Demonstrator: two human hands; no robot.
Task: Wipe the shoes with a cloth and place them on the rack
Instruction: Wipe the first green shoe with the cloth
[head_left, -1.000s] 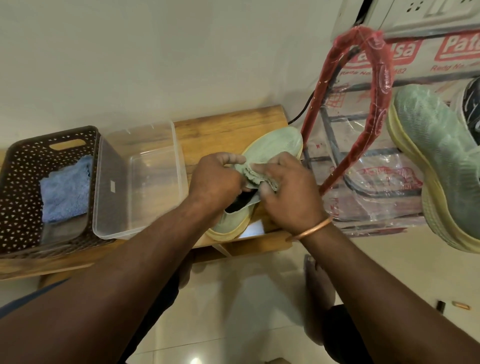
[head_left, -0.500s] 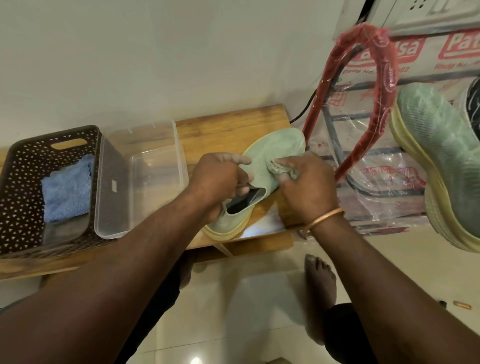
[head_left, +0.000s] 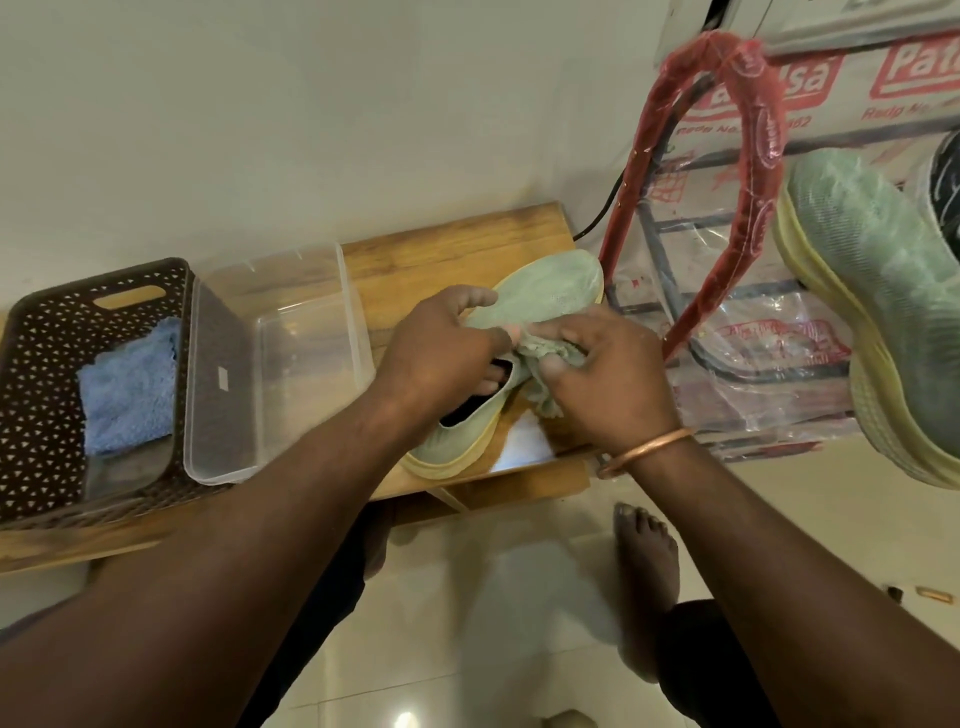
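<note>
Left hand (head_left: 441, 353) grips a pale green slip-on sneaker (head_left: 550, 286) at mid-upper, with the thumb lying over the top and the fingers curled down at the dark collar opening. Right hand (head_left: 608, 384) is closed around a bunched pale green cloth (head_left: 540, 364) and presses it onto the sneaker's upper beside the collar, directly against the left hand's knuckles. A copper bangle (head_left: 644, 452) sits on the right wrist. The sneaker has a yellow sole and lies under both hands on a wooden bench (head_left: 457, 239), toe pointing away from the person and heel toward the near edge. Just left of the left hand on the same bench is a clear plastic tub (head_left: 270, 260). Further left, touching the tub, is a brown perforated basket (head_left: 47, 364) holding a folded blue towel (head_left: 130, 389). Right of the right hand stands the shoe rack (head_left: 756, 171), its looped frame wrapped in red film and its shelves covered in clear printed plastic. Beyond that loop, far right of both hands, is a second sneaker (head_left: 872, 291) of the same green and yellow, sole edge facing the camera; its support is not visible. A black shoe (head_left: 945, 182) shows at the frame edge beside it. Below the right forearm, a bare foot (head_left: 644, 551) is on the tiled floor (head_left: 493, 597).
</note>
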